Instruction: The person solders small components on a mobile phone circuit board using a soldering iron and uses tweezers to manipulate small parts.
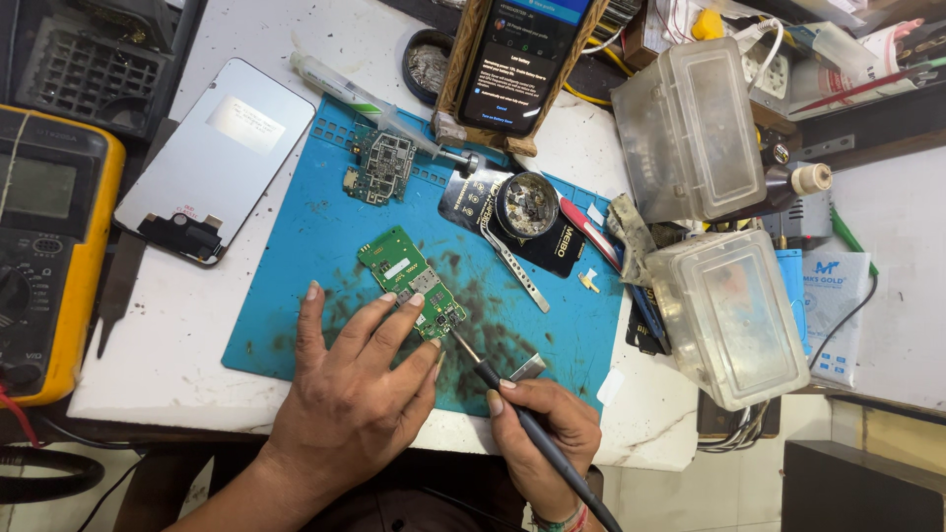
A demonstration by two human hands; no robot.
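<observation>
Right hand [545,433]: low centre-right, wrapped pen-style round a soldering iron [512,402].
Left hand [353,379]: fingers spread, pinning the green circuit board [412,281].
Board: mid-frame on blue mat [296,276]; likely light, stiff, fragile; hold by edges.
Far: second board [379,167], upper centre.

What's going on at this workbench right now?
A person is working on a small green circuit board lying on a stained blue mat. The left hand steadies the board with its fingertips, while the right hand holds a soldering iron like a pen, its tip touching the board's lower end. A second circuit board, tweezers and a phone screen panel lie nearby.
</observation>
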